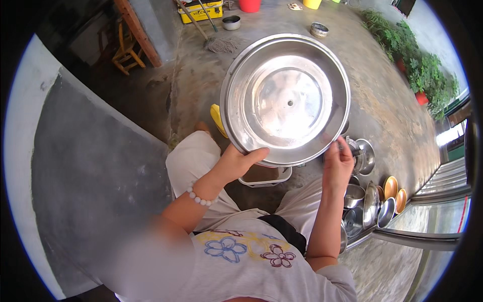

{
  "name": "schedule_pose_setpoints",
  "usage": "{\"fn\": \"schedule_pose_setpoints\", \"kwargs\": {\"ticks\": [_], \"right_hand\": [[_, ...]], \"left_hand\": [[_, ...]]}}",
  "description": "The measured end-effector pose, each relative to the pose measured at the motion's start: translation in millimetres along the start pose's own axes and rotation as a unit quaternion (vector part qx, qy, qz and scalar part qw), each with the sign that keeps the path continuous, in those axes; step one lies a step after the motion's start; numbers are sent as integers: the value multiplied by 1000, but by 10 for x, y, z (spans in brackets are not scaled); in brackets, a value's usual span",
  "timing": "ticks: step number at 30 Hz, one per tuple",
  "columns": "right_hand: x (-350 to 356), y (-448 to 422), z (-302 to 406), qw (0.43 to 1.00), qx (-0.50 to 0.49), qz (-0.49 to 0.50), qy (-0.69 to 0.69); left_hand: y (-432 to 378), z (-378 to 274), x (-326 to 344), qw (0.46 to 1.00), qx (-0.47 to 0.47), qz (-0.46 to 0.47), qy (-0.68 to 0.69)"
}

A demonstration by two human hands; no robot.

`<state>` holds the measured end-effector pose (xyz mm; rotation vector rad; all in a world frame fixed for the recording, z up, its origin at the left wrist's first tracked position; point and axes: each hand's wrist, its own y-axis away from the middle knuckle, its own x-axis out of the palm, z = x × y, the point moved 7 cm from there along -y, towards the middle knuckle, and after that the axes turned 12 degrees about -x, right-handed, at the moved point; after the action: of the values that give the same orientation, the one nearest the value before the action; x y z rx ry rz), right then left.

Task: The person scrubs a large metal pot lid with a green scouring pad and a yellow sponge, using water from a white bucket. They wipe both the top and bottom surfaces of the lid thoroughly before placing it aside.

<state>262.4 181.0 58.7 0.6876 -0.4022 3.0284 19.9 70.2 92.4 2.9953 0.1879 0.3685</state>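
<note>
A large round stainless-steel basin (292, 124) is held up, its shiny hollow facing me and a small dark round spot at its centre. My left hand (241, 162) grips the near-left rim, thumb over the edge and fingers hidden behind. At the near-right rim, my right hand (339, 160) has its fingers closed on the edge. Something small and grey shows by those fingers, too unclear to name. Below the steel basin, between my knees, is a white plastic tub (266, 184) with brownish contents, partly hidden.
To the right, several metal pans and bowls (354, 196) and brown round pieces (390, 187) lean near a glass door (426, 219). Ahead are a mop (222, 44), metal pots (231, 23) and a red bucket (249, 4). A grey wall (102, 162) stands left; potted plants (426, 71) line the far right.
</note>
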Motion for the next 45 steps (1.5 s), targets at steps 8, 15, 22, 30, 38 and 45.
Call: {"fn": "schedule_pose_setpoints", "kwargs": {"ticks": [8,15,22,30,38,45], "right_hand": [[257,-53,854,959,-239,-16,148],[926,275,1251,714,-544,88,433],[946,289,990,773,-467,106,416],[1074,-52,1179,758,-502,48,415],[1055,-83,1015,773,-496,28,393],[1080,4,755,775,-466,77,419]], "left_hand": [[210,-25,-37,999,31,-36,-1],[392,-149,65,997,62,-30,-40],[473,-221,185,986,121,-62,-93],[478,-74,272,986,116,-31,-119],[456,-173,247,973,160,-77,-144],[387,-94,172,972,146,-79,-165]]}}
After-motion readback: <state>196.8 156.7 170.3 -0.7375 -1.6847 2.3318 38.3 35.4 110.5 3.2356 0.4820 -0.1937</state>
